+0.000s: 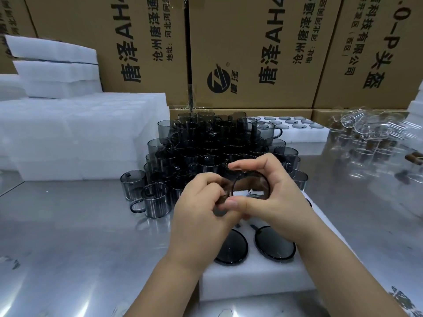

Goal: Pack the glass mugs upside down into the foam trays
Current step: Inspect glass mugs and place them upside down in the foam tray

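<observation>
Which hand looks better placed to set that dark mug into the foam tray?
Probably the right hand: its thumb and fingers span the mug, directly above the foam tray. The left hand only pinches at the mug's handle side.

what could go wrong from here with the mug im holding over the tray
1. The held mug seems pinched only by fingertips of the left hand and right hand above the foam tray; a slip could drop it onto the two seated mugs and chip glass.
2. The mug pile is stacked loosely just behind the hands; a knuckle knock might topple mugs onto the metal table.
</observation>
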